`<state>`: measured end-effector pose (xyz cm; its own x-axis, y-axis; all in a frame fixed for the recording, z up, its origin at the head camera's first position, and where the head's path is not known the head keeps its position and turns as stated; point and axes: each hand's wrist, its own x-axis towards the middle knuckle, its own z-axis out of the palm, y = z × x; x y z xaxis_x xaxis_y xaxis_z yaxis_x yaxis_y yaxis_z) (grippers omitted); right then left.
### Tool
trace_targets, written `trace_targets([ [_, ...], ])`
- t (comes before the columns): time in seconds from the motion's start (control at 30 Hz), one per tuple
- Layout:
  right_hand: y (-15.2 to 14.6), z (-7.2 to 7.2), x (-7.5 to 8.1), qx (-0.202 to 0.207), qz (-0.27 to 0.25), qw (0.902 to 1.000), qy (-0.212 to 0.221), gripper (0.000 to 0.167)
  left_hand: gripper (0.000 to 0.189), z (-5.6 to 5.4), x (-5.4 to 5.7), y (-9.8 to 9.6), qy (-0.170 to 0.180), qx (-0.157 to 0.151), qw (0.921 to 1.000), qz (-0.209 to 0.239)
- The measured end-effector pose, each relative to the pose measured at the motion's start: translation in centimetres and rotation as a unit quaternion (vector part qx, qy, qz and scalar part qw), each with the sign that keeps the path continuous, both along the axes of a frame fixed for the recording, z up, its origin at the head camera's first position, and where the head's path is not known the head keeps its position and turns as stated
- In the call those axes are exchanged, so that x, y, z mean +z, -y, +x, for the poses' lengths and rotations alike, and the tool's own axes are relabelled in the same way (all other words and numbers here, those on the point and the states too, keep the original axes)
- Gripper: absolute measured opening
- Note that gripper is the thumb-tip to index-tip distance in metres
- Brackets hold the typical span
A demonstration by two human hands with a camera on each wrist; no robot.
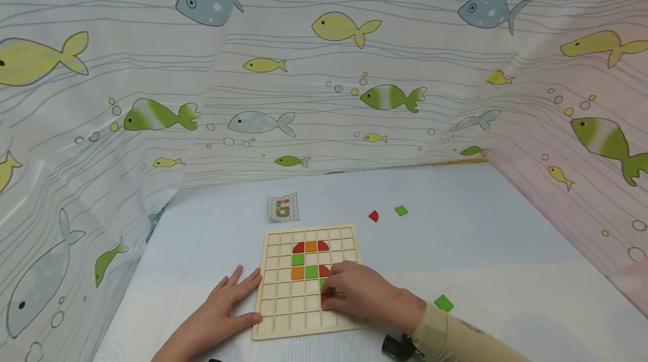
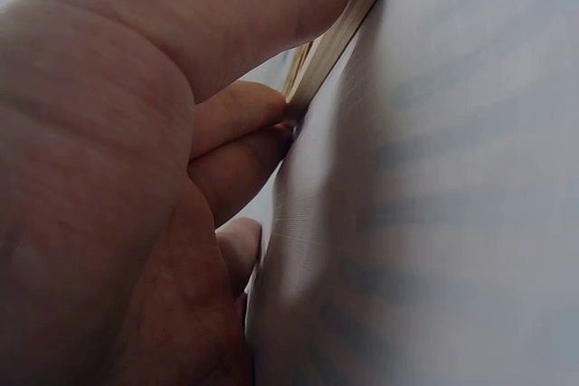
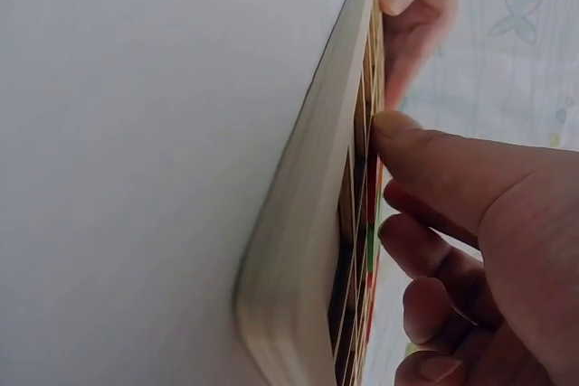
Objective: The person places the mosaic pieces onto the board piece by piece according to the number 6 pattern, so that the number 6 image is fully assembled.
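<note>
Mia: You have nine bright pieces set in the wooden board (image 1: pixel 297 321), I think, which lies flat on the table (image 1: pixel 435 261) in front of you. What does each row have?

Ben: Your top row has an orange square (image 1: pixel 311 246) with a red round-edged piece on each side. A green square (image 1: pixel 297 259) sits below the left one. Then you have orange, green and red in a row. Under that red come one more green and the lowest red piece (image 1: pixel 326 298), both partly hidden.

Mia: And your hands?

Ben: Your right hand (image 1: pixel 361 289) has its thumb and finger bent around that lowest red piece, and it looks like a pinch. Your left hand (image 1: pixel 223 306) isn't gripping. Its fingers are spread, and they touch the board's left edge.

Mia: So what do you have left?

Ben: You have a loose red piece (image 1: pixel 373 216), a far green piece (image 1: pixel 401 211) and a near green piece (image 1: pixel 444 303) on the table. My guess is you're more than halfway. The paper card (image 1: pixel 271 208) behind the board shows a colored shape too, but it's too small to check.

Mia: Any words?

Ben: Your right sleeve (image 1: pixel 440 328) has dark marks like letters. I can't read them, and I see no brand.
</note>
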<state>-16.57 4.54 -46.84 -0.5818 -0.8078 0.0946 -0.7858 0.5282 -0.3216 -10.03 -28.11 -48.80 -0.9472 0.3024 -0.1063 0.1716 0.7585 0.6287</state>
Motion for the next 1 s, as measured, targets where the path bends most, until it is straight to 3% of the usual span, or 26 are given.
trace_targets([
  [0.17,-1.1,-0.3,0.2,-0.012,-0.023,0.9992,0.030,0.024,0.085,-0.1,0.1,-0.2,0.002,0.004,1.0000,-0.002],
  [0.4,-4.9,-1.0,0.5,-0.033,-0.078,0.9933,0.079,0.028,0.085,0.1,0.2,-0.2,0.000,0.000,1.0000,0.003],
  [0.67,-10.0,-1.3,0.5,-0.065,-0.105,0.9865,0.108,0.037,0.083,0.4,0.1,0.0,-0.012,-0.002,0.9998,0.013],
  [1.0,-15.5,-0.7,-0.1,-0.098,-0.136,0.9788,0.117,0.040,0.083,0.4,0.0,0.1,0.000,-0.002,1.0000,0.009],
])
